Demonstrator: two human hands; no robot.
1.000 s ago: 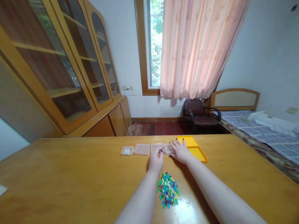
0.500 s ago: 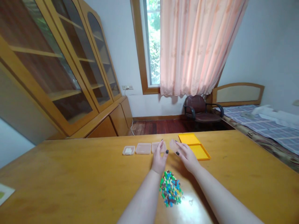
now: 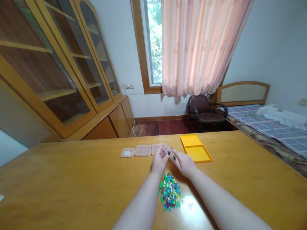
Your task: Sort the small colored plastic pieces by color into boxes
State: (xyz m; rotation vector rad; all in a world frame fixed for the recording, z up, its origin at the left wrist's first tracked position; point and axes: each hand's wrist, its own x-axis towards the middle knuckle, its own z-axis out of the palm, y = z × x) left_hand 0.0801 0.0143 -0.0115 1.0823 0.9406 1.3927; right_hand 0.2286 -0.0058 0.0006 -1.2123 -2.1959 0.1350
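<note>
My left hand (image 3: 159, 163) and my right hand (image 3: 185, 163) meet over the middle of the table, fingers closed around a small clear plastic box (image 3: 167, 149). Much of it is hidden by the fingers. Just behind my left hand lies a shallow clear tray (image 3: 155, 149), partly covered. Two more clear trays stand to its left: an empty one (image 3: 143, 150) and a smaller one (image 3: 127, 153) with something whitish in it. Below my hands a loose pile of small building bricks (image 3: 169, 191) in green, blue, brown and cream lies between my forearms.
An opened yellow case (image 3: 198, 153) lies flat to the right of my hands. Small clear pieces (image 3: 190, 206) are beside the pile, in the glare. The wooden table (image 3: 79, 182) stretches to both sides. Beyond it stand a chair (image 3: 203, 110), a bed and a glass-fronted cabinet.
My hands have come together; my right hand has brought the clear box left, and my left hand's fingers now close on it too. The camera view has turned slightly right.
</note>
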